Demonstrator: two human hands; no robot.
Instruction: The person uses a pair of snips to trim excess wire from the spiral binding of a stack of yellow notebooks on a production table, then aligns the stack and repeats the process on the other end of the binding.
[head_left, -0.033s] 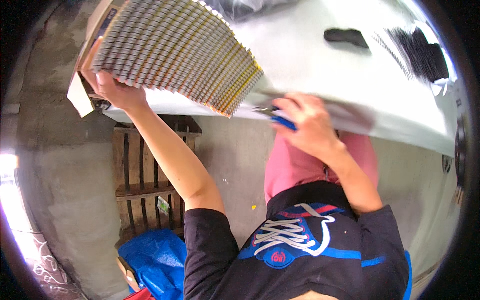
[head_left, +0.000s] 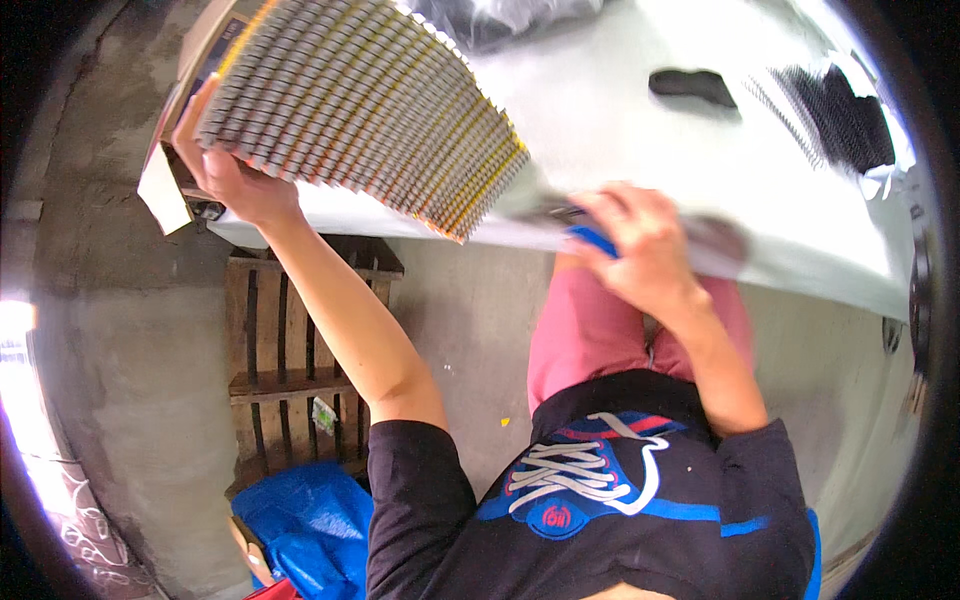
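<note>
My left hand [head_left: 240,185] is closed on the near left corner of a wide panel [head_left: 360,110], thumb on top. Rows of small grey ridged pieces cover the panel, with yellow and orange lines between them. It is tilted over the table's left part. My right hand [head_left: 645,240] is at the table's near edge, right of the panel and apart from it. Its fingers are wrapped round small blue-handled pliers [head_left: 595,240], whose metal jaws are blurred and point left toward the panel.
On the white table [head_left: 620,120] lie a dark sole-shaped piece [head_left: 692,87], a black ridged bundle [head_left: 840,120] and a dark plastic bag [head_left: 500,20]. Cardboard [head_left: 165,195] sticks out at the left. Below stand a wooden pallet [head_left: 290,385] and a blue bag [head_left: 310,520].
My right hand has moved a little to the right with the pliers, away from the panel. My left hand and the panel have shifted only slightly.
</note>
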